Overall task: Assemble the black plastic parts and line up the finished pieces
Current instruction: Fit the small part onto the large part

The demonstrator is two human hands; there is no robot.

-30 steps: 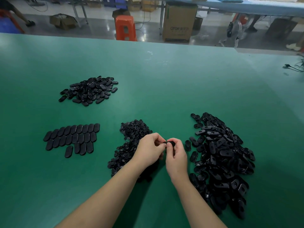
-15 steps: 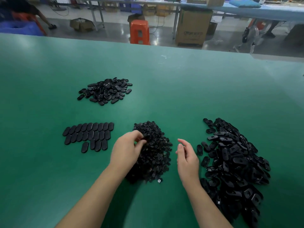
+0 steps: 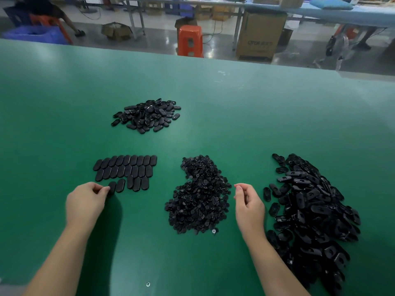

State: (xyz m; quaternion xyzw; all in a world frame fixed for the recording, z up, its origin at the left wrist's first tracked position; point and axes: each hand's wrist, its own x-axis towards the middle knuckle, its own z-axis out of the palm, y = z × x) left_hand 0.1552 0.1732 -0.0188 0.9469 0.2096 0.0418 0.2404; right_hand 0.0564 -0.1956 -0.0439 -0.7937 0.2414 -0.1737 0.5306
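Dim overhead light, soft shadows, wide-angle edge curvature, slight blur.

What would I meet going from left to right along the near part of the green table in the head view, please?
Left hand holding a finished piece → rows of finished pieces → pile of small parts → right hand → pile of oval shells.

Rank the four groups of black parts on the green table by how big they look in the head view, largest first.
1. Right-hand pile of oval shells, though it lies nearest the camera.
2. Middle pile of small round parts.
3. Lined-up rows of finished pieces and the far pile of ovals look about alike; distance makes ranking them unsure.
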